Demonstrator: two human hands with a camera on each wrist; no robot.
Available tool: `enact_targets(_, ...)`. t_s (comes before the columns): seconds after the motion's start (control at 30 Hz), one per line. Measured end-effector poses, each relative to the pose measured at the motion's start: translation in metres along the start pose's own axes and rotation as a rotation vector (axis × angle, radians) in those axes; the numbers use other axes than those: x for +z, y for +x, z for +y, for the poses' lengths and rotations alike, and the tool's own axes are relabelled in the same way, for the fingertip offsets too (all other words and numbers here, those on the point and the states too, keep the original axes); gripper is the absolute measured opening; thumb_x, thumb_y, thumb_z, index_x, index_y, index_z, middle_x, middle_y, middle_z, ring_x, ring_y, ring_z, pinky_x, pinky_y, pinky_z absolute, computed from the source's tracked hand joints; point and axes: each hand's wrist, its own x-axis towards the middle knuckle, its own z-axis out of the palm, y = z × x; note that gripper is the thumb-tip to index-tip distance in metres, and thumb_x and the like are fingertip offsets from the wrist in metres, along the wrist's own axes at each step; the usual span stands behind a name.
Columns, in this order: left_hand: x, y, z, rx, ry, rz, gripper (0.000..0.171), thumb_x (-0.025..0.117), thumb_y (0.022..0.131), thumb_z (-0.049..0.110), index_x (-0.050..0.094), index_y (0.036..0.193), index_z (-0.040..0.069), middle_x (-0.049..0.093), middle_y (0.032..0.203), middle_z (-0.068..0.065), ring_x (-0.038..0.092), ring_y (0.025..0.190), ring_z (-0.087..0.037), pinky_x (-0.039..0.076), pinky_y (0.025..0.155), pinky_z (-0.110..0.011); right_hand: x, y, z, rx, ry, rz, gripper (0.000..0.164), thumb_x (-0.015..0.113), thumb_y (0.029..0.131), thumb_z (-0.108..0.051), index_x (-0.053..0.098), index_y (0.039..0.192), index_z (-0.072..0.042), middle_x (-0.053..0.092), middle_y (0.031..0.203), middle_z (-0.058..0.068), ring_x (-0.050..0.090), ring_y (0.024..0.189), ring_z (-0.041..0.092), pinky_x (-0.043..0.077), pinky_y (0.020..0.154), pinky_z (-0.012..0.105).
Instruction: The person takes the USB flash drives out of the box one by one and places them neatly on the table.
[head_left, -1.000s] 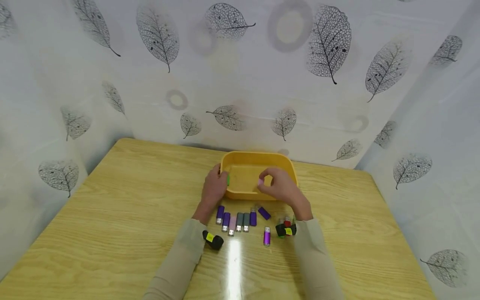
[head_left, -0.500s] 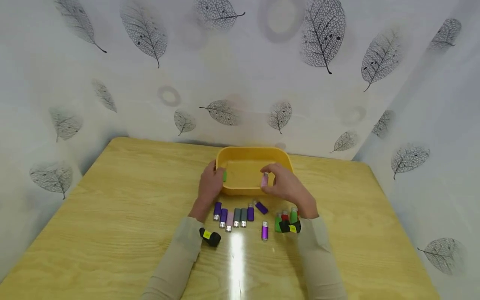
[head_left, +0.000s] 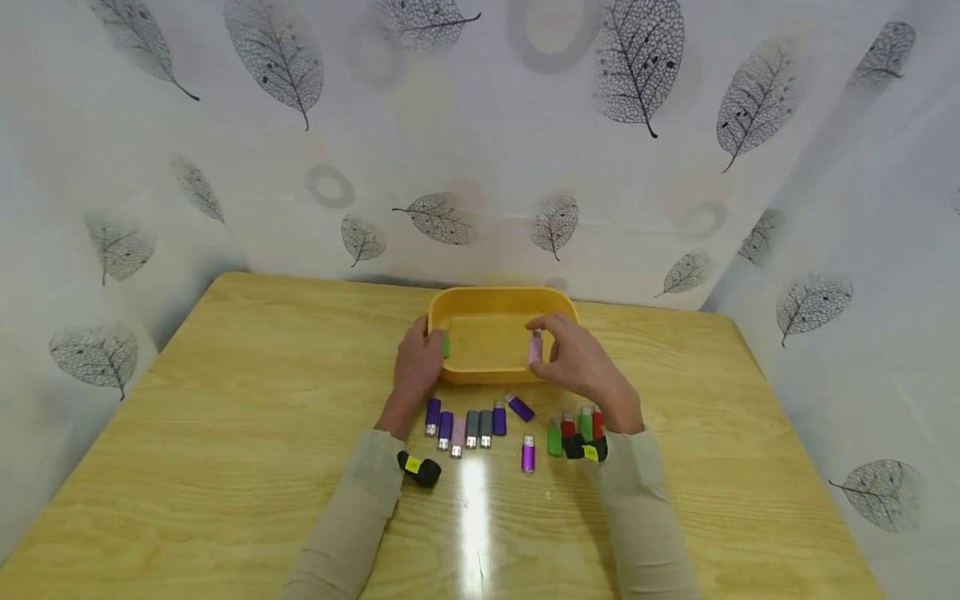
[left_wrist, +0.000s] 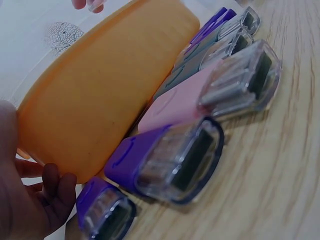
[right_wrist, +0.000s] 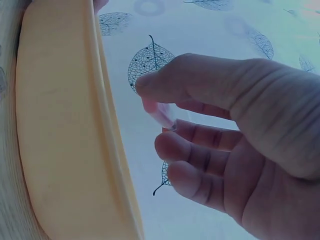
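My left hand (head_left: pixel 419 360) grips the left side of a yellow plastic basin (head_left: pixel 487 376), its thumb over the rim and its fingers along the outer wall. Beside that thumb, inside the basin, a green piece (head_left: pixel 446 345) shows. Over the basin's right front part, my right hand (head_left: pixel 581 358) pinches a pink USB stick (head_left: pixel 536 347) between thumb and fingertips, held upright. The right wrist view has this pink stick (right_wrist: pixel 159 114) just off the basin's rim. In the left wrist view, the fingers (left_wrist: pixel 60 192) touch the orange-looking outer wall (left_wrist: pixel 100 100).
In front of the basin lies a row of USB sticks: purple ones (head_left: pixel 446 427), a pink one (head_left: pixel 457 437), grey ones (head_left: pixel 472 428) and a tilted purple one (head_left: pixel 520 407). A shiny purple stick (head_left: pixel 528 455) lies nearer. Green (head_left: pixel 554 438) and red sticks (head_left: pixel 597 423) lie by the right wrist.
My right hand has shifted right over the basin, and the pink USB stick has turned so more of it shows. The left hand keeps its grip. The head view has tilted slightly.
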Motion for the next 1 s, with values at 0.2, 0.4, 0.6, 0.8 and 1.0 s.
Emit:
enact_targets(0.2,-0.002,-0.001,0.001,0.008,-0.012,-0.005,0.047,0.039,0.094,0.028,0.04,0.136,0.006,0.051,0.13,-0.017,0.048,0.105,-0.024,0.04,0.096,-0.048,-0.006,-0.003,0.002,0.006,0.031,-0.015,0.049,0.067,0.077,-0.017,0.051,0.122,-0.007,0.054,0.115,0.01,0.05,0.065,0.017,0.048,0.057,0.034)
enact_targets(0.4,-0.004,-0.003,0.004,0.019,-0.022,-0.009,0.045,0.04,0.094,0.027,0.042,0.134,0.005,0.054,0.124,-0.016,0.05,0.098,-0.024,0.043,0.092,-0.049,-0.012,-0.013,0.015,0.021,0.073,-0.092,0.031,0.07,0.076,-0.019,0.06,0.102,-0.005,0.062,0.098,0.009,0.052,0.073,0.023,0.049,0.065,0.038)
enact_targets(0.6,-0.005,-0.006,0.007,0.017,-0.019,-0.011,0.045,0.039,0.094,0.028,0.043,0.133,0.005,0.054,0.122,-0.016,0.05,0.097,-0.024,0.044,0.091,-0.049,-0.016,-0.021,0.019,0.053,0.11,-0.161,0.029,0.074,0.073,-0.026,0.062,0.091,-0.007,0.064,0.084,0.005,0.053,0.071,0.022,0.049,0.064,0.038)
enact_targets(0.8,-0.004,-0.004,0.006,0.021,-0.017,-0.013,0.045,0.04,0.094,0.027,0.043,0.133,0.005,0.054,0.123,-0.017,0.05,0.098,-0.025,0.043,0.092,-0.049,-0.016,-0.021,0.016,0.063,0.13,-0.173,0.028,0.076,0.071,-0.024,0.061,0.09,-0.008,0.062,0.083,0.006,0.053,0.067,0.023,0.049,0.06,0.037)
enact_targets(1.0,-0.004,-0.005,0.005,0.022,0.001,-0.01,0.046,0.039,0.094,0.027,0.041,0.134,0.005,0.054,0.123,-0.017,0.05,0.098,-0.025,0.042,0.092,-0.049,-0.015,-0.021,0.016,0.056,0.128,-0.176,0.031,0.076,0.072,-0.023,0.062,0.094,-0.005,0.062,0.086,0.007,0.053,0.065,0.022,0.048,0.059,0.036)
